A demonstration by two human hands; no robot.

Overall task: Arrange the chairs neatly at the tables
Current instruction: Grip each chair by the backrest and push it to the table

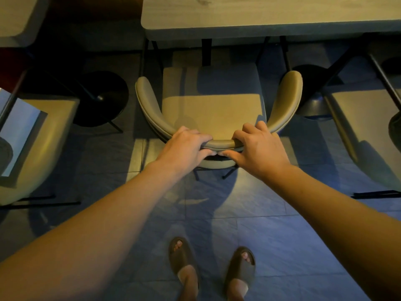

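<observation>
Gripping the curved backrest of the upholstered armchair (211,109) at its rearmost arc, both hands work as a pair in the single head view. The left hand (185,146) wraps over the top rail with its fingers curled down the front and its thumb tucked beneath; the right hand (258,146) mirrors it just beside, fingers hooked over the rail, thumb underneath. The two thumbs nearly meet under the padding.

The armchair stands on the tiled floor (249,224), facing the long table (260,16), with the front of its seat at or just under the table edge; its wraparound arms sit short of the tabletop. A neighbouring chair (43,144) stands to the left at an angle, another chair (364,131) to the right. A round pedestal base (102,98) sits between the left chair and the armchair. The person's sandalled feet (212,268) stand behind the chair.

Judging by the slim dark metal legs and padded shell, the armchair is probably moderately light and rigid, so it should slide or lift without flexing. The padded covering looks smooth, perhaps slightly slick, so a full wrap around the rail is wiser than a fingertip pinch. Holding the middle of the back gives an even push; a wider grip would steer better if the legs catch on the tile joints.
</observation>
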